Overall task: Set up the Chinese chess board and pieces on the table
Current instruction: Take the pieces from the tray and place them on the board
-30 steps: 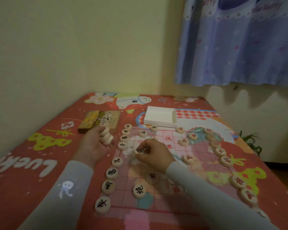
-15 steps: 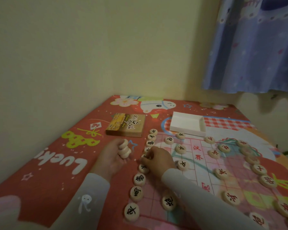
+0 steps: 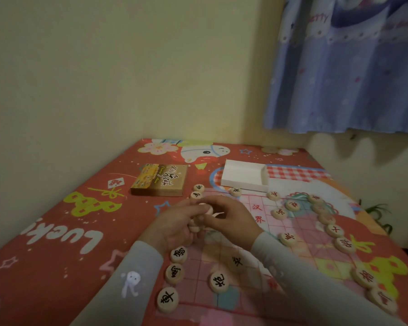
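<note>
A thin chess board sheet with a red grid lies on the red table. Black-lettered wooden pieces line its left edge, and red-lettered pieces line its right edge. More pieces stand inside the grid. My left hand holds a small stack of pieces over the board's left side. My right hand meets it there, its fingertips pinching the top piece of the stack.
A brown chess box sleeve lies at the back left of the board. The white inner tray sits behind the board. A wall runs along the table's left and far edges. A blue curtain hangs at the right.
My right hand left the column of black pieces and came up to the stack in my left hand. Both hands now touch over the board's left side. The view shifted slightly.
</note>
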The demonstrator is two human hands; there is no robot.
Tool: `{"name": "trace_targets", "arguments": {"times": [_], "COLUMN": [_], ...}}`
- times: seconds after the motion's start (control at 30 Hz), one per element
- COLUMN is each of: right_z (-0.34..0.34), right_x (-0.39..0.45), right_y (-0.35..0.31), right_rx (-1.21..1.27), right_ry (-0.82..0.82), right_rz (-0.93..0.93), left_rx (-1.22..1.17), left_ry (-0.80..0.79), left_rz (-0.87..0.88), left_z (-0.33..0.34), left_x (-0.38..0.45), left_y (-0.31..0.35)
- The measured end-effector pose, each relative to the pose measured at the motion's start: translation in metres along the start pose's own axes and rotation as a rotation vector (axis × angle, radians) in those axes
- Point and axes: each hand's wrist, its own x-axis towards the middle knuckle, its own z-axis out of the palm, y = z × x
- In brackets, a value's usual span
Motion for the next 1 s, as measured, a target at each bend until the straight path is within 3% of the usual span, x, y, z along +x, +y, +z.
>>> {"name": "trace_targets", "arguments": {"times": [0.3,0.67,1.0], "right_z": [-0.056,-0.153,-0.199], "right_x": [-0.034,-0.088,-0.159], "right_y": [0.021,0.058,0.066], "right_rx": [-0.163,-0.447,-0.500], "right_ry": [0.197,0.485,0.587], "right_rz": [0.065,0.288,0.542], "left_rx": [-0.118,-0.060,-0.043], "left_ry": [0.114,0.040,-0.049], "left_rz": [-0.013,0.075,-0.049], "left_z": [0.034,0.072,0.126], "left_x": [0.002,0.022,0.035], "left_y": [0.009,-0.010,-0.031]}}
